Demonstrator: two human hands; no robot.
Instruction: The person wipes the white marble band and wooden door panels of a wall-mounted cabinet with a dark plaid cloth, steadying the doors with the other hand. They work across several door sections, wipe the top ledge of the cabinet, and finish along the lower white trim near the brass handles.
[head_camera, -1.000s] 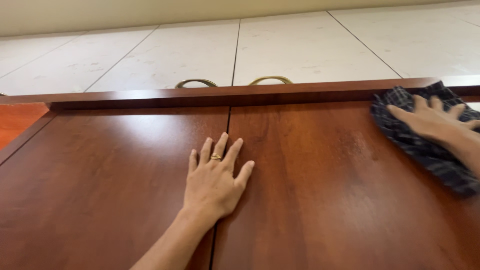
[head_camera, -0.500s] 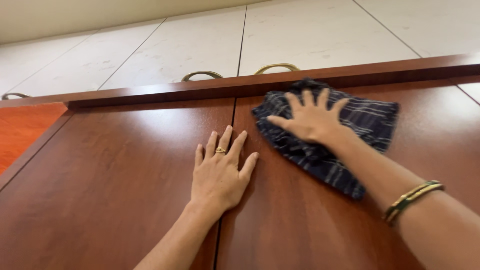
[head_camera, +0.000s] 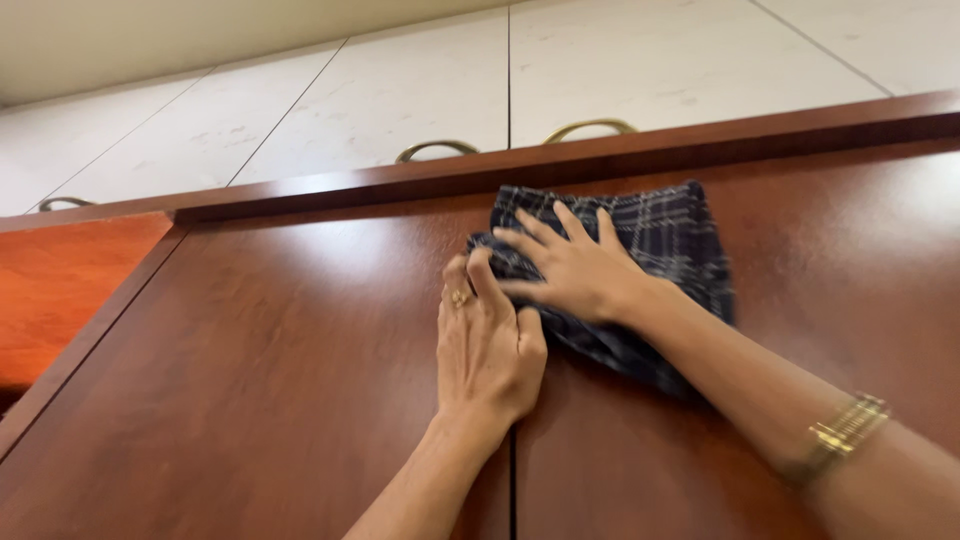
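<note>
Your right hand lies flat with fingers spread on the dark plaid cloth, pressing it against the glossy reddish-brown wooden cabinet door near its top edge. Your left hand, a gold ring on it, rests on the door, its fingers together and touching the cloth's left edge.

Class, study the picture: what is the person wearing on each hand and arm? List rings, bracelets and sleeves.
The left hand wears a gold ring on one finger. The right hand shows no ring; its wrist carries a gold link bracelet. Both forearms are bare, with no sleeves in view.
</note>
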